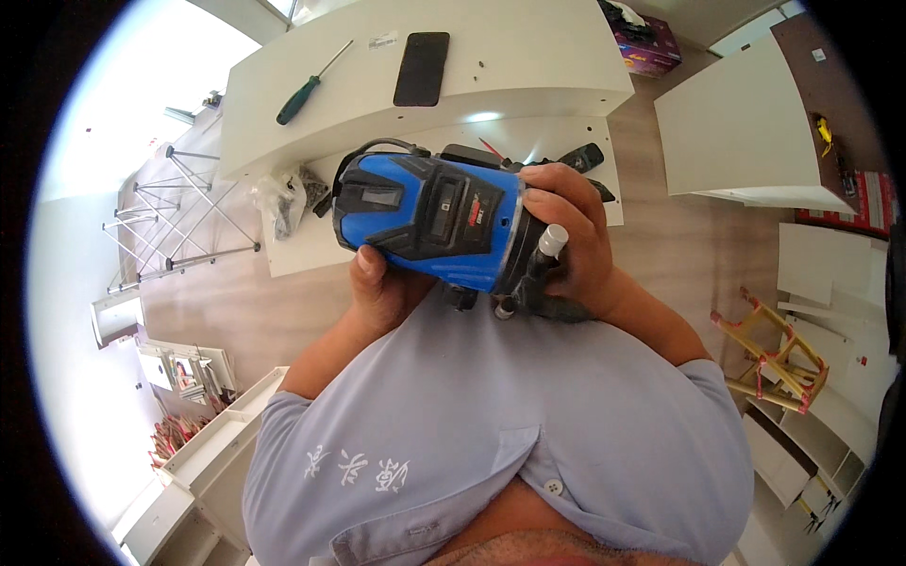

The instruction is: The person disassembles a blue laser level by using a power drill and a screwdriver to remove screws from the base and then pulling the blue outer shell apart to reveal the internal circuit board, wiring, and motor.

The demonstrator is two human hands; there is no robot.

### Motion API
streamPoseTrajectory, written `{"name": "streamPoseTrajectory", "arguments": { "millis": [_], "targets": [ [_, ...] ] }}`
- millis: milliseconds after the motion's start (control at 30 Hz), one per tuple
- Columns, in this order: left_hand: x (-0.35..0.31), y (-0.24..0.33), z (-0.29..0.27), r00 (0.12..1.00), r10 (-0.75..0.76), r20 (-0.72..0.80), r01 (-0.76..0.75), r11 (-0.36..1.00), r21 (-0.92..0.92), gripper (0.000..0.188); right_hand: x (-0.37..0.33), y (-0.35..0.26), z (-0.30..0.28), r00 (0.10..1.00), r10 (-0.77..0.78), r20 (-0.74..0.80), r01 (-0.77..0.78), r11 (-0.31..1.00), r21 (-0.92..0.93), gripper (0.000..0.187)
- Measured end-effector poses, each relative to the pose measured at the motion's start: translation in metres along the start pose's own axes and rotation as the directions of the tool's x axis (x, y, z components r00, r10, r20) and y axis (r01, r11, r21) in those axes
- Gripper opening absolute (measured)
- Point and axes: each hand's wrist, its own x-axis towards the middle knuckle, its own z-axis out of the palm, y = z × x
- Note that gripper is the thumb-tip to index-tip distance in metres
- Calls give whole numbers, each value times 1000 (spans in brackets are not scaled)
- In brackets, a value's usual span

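A blue and black laser level (425, 215) lies sideways between my hands in front of my chest. My left hand (382, 288) holds its lower left side, with the thumb pressed on the blue casing and the other fingers hidden beneath. Around the black base at the other end curl the fingers of my right hand (578, 222). A short silver-tipped leg (550, 242) sticks out of that base beside my right palm. A black carrying strap (377, 146) arches over the far side of the casing.
Ahead stands a white cabinet (528, 42) bearing a green-handled screwdriver (302, 99), a black phone (422, 69) and small screws. Its lower board (311, 253) holds a plastic bag (281, 200) and dark tools (578, 160). A folding metal frame (172, 262) stands left, a wooden stool (779, 354) right.
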Motion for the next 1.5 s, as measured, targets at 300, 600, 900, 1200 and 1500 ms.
{"name": "streamPoseTrajectory", "arguments": {
  "millis": [300, 600, 900, 1200, 1500],
  "targets": [
    [5, -1, -1, 996, 34, -77, -36, 999, -25, 95, 4, -5, -2, 996, 93, 12, -93, 996, -18, 93],
    [11, 0, -1, 990, 126, -60, -127, 992, -20, 101, 4, -6, -4, 977, 192, 93, -194, 981, 15, 101],
    [4, -4, -10, 985, 147, -87, -151, 988, -38, 97, 2, -8, -1, 974, 196, 109, -199, 980, 14, 101],
    [2, -3, -6, 985, 148, -92, -150, 988, -25, 95, -2, -10, 1, 969, 228, 95, -233, 972, 41, 105],
    [0, 0, -1, 974, 151, -170, -139, 987, 78, 86, -6, -12, -1, 950, 291, 112, -295, 956, 14, 114]
  ]
}}
